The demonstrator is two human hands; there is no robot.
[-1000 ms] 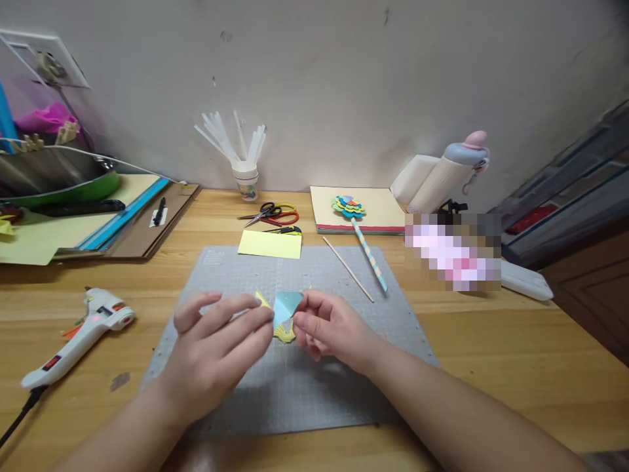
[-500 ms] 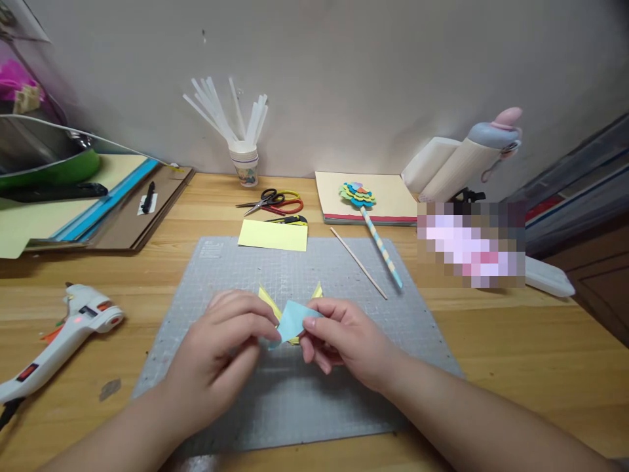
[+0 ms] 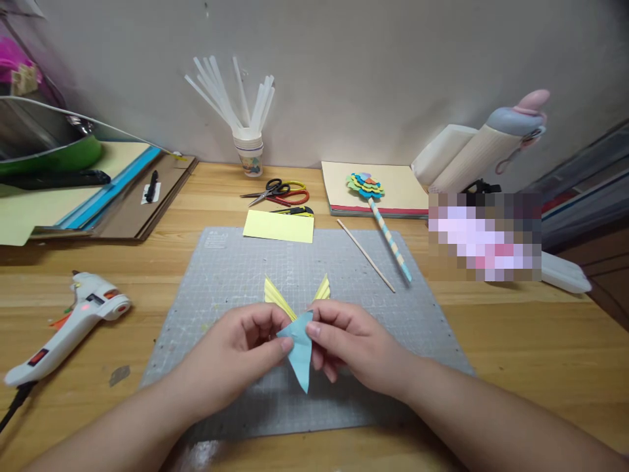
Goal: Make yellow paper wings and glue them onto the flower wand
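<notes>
Between my two hands is a light blue piece of paper [image 3: 301, 354], pointed at its lower end. My left hand [image 3: 246, 351] pinches its left corner between thumb and fingers. On the other side my right hand [image 3: 346, 337] grips the upper right edge, thumb on top. Behind the blue paper, pleated yellow paper [image 3: 276, 298] fans out in two wings on the grey cutting mat [image 3: 236, 282]. Its lower middle is hidden by the blue paper and my fingers.
A glue gun [image 3: 86, 324] with a lit red light lies at left. Past the mat are a yellow paper strip [image 3: 278, 227], scissors [image 3: 268, 193] and a cup of straws [image 3: 250, 157]. A thin stick [image 3: 366, 255] and a paper flower on a striped stem [image 3: 390, 239] lie at right.
The blue paper has been turned so its point now faces down toward me. My left hand has shifted its grip to the left corner. The view has tilted slightly.
</notes>
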